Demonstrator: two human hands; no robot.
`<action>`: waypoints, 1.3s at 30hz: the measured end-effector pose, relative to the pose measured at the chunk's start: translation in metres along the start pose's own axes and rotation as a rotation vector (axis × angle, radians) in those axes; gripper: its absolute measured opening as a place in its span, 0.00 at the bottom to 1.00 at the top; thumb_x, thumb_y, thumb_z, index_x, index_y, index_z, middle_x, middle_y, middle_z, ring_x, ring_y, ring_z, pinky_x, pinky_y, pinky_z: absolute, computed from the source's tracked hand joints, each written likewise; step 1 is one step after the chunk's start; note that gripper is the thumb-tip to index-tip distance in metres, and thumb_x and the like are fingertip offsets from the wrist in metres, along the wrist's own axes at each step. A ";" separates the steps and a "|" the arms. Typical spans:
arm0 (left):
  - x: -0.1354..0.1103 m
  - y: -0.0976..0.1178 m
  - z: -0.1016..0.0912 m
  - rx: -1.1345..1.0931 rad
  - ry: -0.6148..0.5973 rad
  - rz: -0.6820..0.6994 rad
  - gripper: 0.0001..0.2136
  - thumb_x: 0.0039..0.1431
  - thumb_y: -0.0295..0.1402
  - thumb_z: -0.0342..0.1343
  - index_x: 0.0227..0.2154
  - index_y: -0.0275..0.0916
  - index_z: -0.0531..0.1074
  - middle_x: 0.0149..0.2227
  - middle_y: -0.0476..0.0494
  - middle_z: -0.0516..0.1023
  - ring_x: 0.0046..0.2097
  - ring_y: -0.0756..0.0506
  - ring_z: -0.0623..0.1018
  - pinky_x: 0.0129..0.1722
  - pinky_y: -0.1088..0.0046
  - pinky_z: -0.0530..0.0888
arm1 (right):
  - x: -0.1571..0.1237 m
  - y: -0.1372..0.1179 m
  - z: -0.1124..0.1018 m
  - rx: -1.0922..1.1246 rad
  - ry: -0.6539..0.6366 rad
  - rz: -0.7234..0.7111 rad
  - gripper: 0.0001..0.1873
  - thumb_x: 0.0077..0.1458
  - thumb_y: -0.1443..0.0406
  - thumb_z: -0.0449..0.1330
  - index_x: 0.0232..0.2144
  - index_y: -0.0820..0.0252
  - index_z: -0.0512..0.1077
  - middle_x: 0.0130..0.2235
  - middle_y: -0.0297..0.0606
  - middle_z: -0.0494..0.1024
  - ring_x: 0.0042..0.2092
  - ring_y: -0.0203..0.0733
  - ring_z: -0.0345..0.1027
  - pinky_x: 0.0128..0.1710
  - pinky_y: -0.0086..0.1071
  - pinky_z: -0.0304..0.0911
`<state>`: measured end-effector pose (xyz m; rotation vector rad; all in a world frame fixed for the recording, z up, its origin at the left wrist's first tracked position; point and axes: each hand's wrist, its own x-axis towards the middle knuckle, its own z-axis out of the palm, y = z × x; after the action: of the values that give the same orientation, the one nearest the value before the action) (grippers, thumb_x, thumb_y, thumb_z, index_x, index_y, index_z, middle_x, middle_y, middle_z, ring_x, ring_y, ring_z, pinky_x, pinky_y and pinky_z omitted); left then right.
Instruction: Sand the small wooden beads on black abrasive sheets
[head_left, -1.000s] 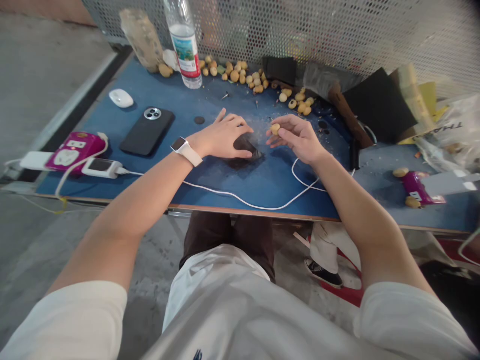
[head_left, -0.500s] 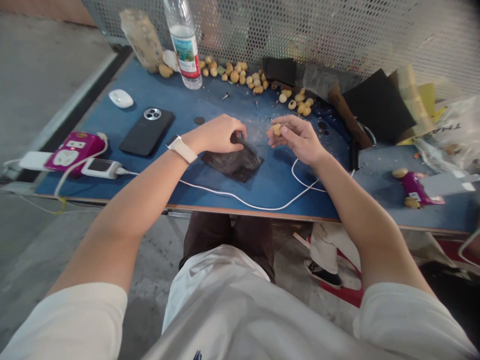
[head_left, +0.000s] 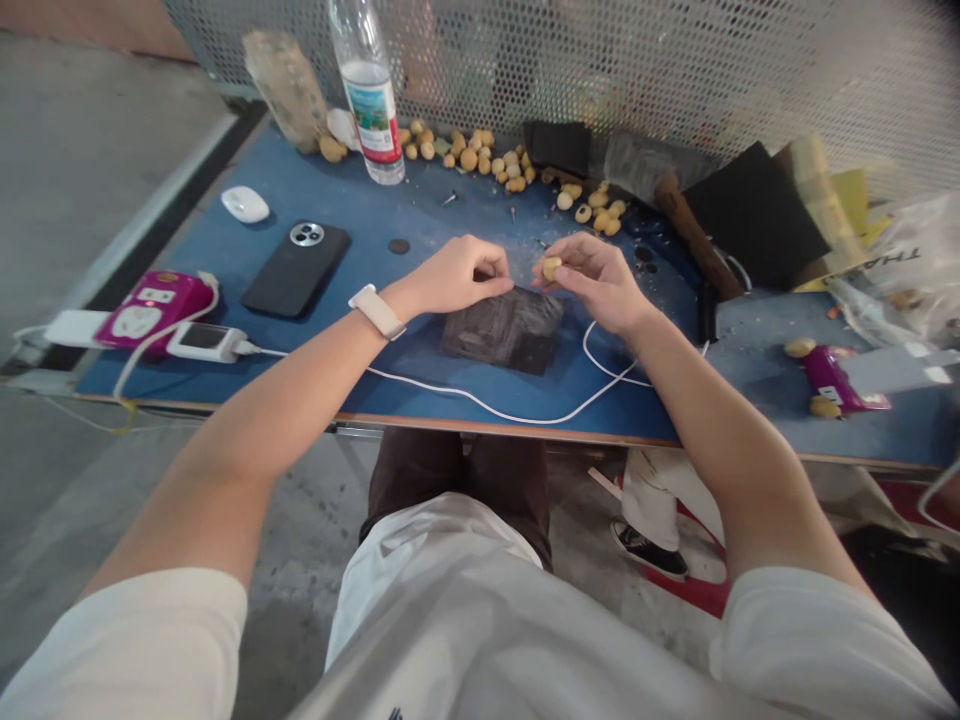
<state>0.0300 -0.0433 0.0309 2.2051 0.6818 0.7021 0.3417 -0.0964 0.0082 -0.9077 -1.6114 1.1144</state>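
With thumb and fingers pinched together, my left hand [head_left: 472,275] holds the upper edge of a worn dark sheet [head_left: 502,335] that looks like sandpaper. The sheet hangs or lies just over the blue tabletop; I cannot tell how much of it touches. My right hand [head_left: 596,280] grips a small tan, rounded piece [head_left: 551,268], like a tiny gourd, between thumb and fingertips. That piece is close to the sheet's upper right corner. Several similar tan pieces [head_left: 469,160] lie along the back of the table.
A water bottle [head_left: 373,120] stands at the back left. Nearer are a phone [head_left: 298,270], a white case [head_left: 245,205] and a purple power strip [head_left: 154,312]. A white cable [head_left: 480,405] crosses the front. Black sheets [head_left: 757,215] lean at right, beside a perforated metal screen [head_left: 637,70].
My left hand has moved right, bringing the dark sheet with it, closer to my right hand. The sheet appears more spread out. My right hand keeps the tan piece, almost in place.
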 end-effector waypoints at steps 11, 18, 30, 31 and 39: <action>0.000 0.001 0.024 -0.059 0.075 -0.072 0.07 0.74 0.38 0.76 0.40 0.42 0.88 0.43 0.38 0.95 0.51 0.36 0.93 0.64 0.56 0.86 | -0.007 -0.006 0.008 -0.291 -0.039 -0.094 0.20 0.58 0.52 0.91 0.45 0.48 0.89 0.49 0.39 0.91 0.51 0.53 0.89 0.60 0.52 0.92; 0.001 0.004 0.025 -0.166 0.065 -0.130 0.06 0.65 0.32 0.81 0.39 0.41 0.90 0.42 0.39 0.95 0.51 0.34 0.93 0.64 0.53 0.86 | -0.009 -0.014 0.016 -0.318 -0.060 -0.128 0.15 0.60 0.53 0.89 0.41 0.47 0.90 0.54 0.45 0.90 0.60 0.60 0.88 0.64 0.57 0.92; 0.000 0.011 0.029 -0.330 0.100 -0.229 0.06 0.70 0.36 0.81 0.42 0.40 0.92 0.45 0.39 0.94 0.53 0.35 0.91 0.62 0.52 0.87 | -0.012 -0.020 0.020 -0.416 -0.015 -0.191 0.13 0.64 0.55 0.89 0.48 0.43 0.95 0.54 0.43 0.94 0.60 0.65 0.90 0.69 0.66 0.90; 0.000 0.010 0.029 -0.340 0.104 -0.237 0.07 0.70 0.37 0.82 0.42 0.41 0.92 0.45 0.39 0.95 0.54 0.35 0.91 0.62 0.52 0.87 | -0.012 -0.021 0.019 -0.435 -0.014 -0.192 0.12 0.64 0.55 0.89 0.47 0.42 0.95 0.54 0.43 0.94 0.61 0.67 0.90 0.70 0.68 0.89; 0.002 0.005 0.039 -0.462 0.159 -0.289 0.11 0.70 0.41 0.85 0.46 0.41 0.94 0.50 0.37 0.97 0.58 0.34 0.93 0.67 0.49 0.88 | -0.011 -0.018 0.014 -0.554 0.014 -0.229 0.07 0.69 0.59 0.85 0.48 0.39 0.96 0.57 0.40 0.94 0.64 0.66 0.90 0.78 0.68 0.83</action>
<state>0.0580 -0.0634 0.0118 1.6047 0.8062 0.7974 0.3299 -0.1153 0.0205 -1.0389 -1.9976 0.5033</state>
